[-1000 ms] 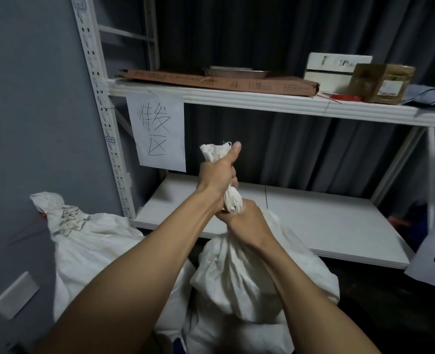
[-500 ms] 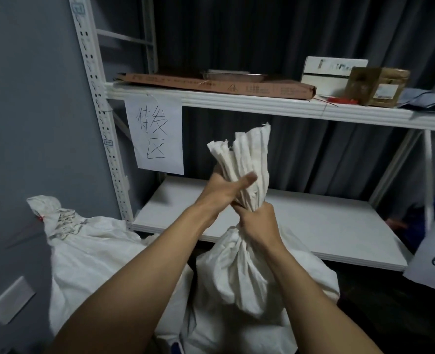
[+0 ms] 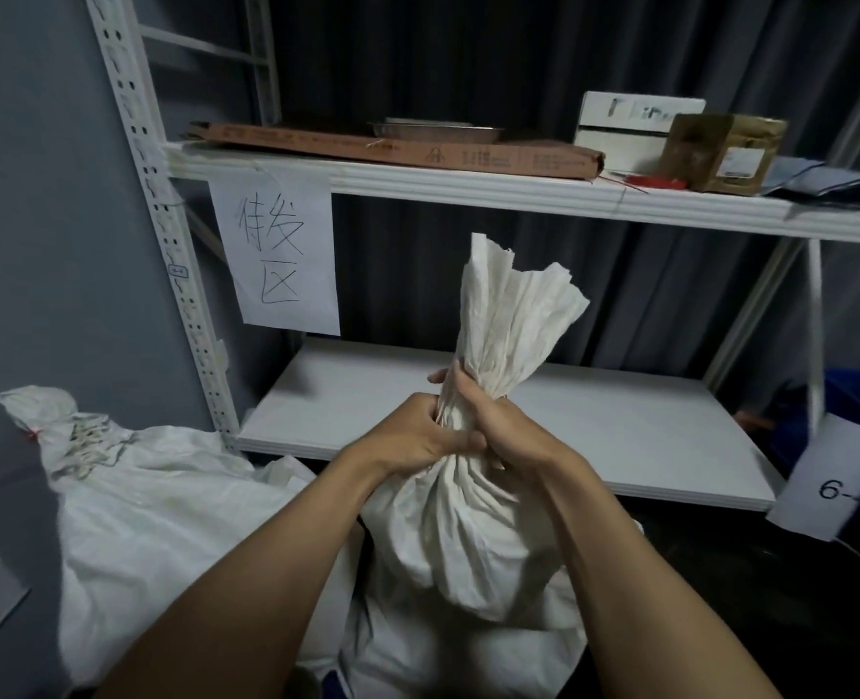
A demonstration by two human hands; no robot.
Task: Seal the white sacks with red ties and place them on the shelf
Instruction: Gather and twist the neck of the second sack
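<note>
Sack in hand: white sack (image 3: 460,542) stands upright in front of the lower shelf (image 3: 619,446), below its front edge, with its base sunk into more white sacking underneath. Neck is bunched and twisted; loose mouth fans out above the hands.
Left hand: left hand (image 3: 410,438) grips the bunched neck from the left, fingers curled tight, thumb laid across the front of the cloth.
Right hand: right hand (image 3: 501,428) wraps the same neck from the right, fingers closed round it, fingertips showing at the far side. The two hands touch.
Second sack: second sack (image 3: 155,502) lies slumped at the left against the grey wall (image 3: 39,219), its neck cinched by a red tie (image 3: 34,434). Its body lies just beside the held sack.
Rack: white steel upright (image 3: 165,219) with slotted holes at the left; lower shelf is a white board behind the hands.
Upper shelf: upper shelf (image 3: 468,186) carries a flat brown carton (image 3: 392,148) with a metal tray (image 3: 433,128) on top, then a white box (image 3: 634,118) and a small brown box (image 3: 720,153) further right. Loose red ties (image 3: 657,182) lie at the front edge, between carton and small brown box.
Sign: paper sign (image 3: 276,254) hangs from the upper shelf's front edge at the left, handwritten characters on it.
Label: paper label (image 3: 836,486) at the right reads "6-", the rest blurred.
Backdrop: dark curtain (image 3: 468,68) behind the rack.
</note>
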